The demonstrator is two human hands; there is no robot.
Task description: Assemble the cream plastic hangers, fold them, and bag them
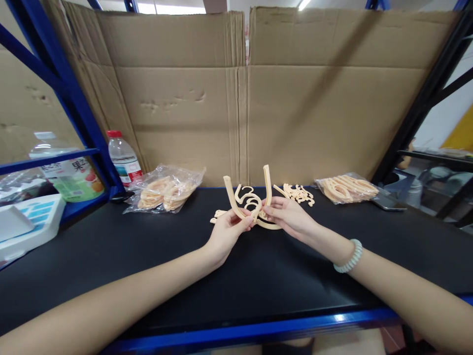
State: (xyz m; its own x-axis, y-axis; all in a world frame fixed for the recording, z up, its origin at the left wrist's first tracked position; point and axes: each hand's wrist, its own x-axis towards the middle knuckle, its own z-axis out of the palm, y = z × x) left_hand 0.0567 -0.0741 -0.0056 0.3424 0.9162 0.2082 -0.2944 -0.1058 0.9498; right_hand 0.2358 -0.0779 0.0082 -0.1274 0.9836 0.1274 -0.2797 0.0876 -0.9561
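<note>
Two hands meet over the middle of the black desk (111, 246), and we record both as closed on one cream plastic U-shaped piece (247, 203). The left hand (227, 231) pinches its left arm near the bend; the right hand (288, 217) pinches the lower part of its right arm. We judge this two-sided grip keeps the piece steady just above the desk. Its bend sits low between the fingers, both arms point up and slightly away from us, so the long axis runs near upright. Loose hook-shaped parts (299, 193) lie just behind. Bagged parts rest left (164, 192) and right (347, 189), well apart, within reach. A water bottle (123, 159) stands far left.
</note>
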